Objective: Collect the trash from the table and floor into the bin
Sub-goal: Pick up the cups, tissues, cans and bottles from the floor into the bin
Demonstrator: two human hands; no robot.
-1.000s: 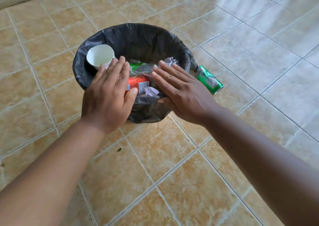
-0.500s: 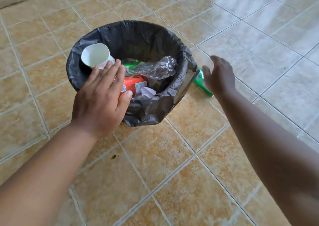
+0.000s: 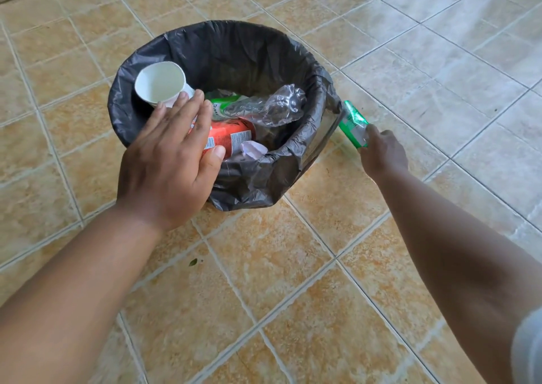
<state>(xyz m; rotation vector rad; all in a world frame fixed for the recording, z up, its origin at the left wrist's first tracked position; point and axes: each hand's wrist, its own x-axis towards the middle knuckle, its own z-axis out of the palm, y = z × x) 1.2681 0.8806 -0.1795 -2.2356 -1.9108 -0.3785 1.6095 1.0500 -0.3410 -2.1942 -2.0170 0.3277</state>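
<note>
A round bin lined with a black bag stands on the tiled floor. Inside lie a white paper cup, a crushed clear plastic bottle, a red can and a crumpled white paper. My left hand hovers flat over the bin's near rim, fingers straight, holding nothing. Just right of the bin, my right hand pinches the near end of a green foil wrapper that lies on the floor against the bin's side.
Beige tiles surround the bin, with lighter glossy tiles to the far right. A small dark leaf scrap lies on the floor in front of the bin.
My right hand left the bin's rim, swung right and down to the floor, and took hold of the green wrapper. My left hand stayed over the bin.
</note>
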